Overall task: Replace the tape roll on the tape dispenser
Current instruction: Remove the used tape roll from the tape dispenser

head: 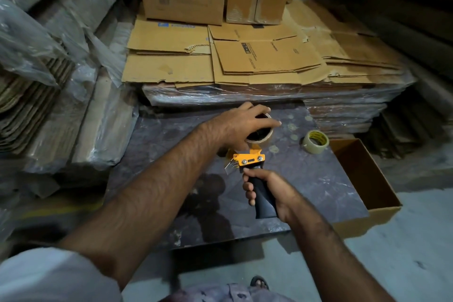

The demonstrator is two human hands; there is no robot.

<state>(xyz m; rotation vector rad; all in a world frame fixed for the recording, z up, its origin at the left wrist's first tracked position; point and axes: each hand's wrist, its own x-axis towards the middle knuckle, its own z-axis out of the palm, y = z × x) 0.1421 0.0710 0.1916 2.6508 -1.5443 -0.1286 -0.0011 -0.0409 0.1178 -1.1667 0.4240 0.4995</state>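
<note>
Barely started: right hand (267, 191) grips the dispenser (250, 162) handle, left hand (241, 127) wraps what looks like the spent core (261, 136). Fresh roll (315, 142) waits nearby on the table (318, 186).

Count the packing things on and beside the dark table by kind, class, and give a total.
Tape dispensers: 1, the orange tape dispenser in the right hand.
Tape rolls: 2, the brown roll under the left hand and the clear tape roll on the table.
Open cardboard boxes: 1, the open box.
Total: 4
</note>
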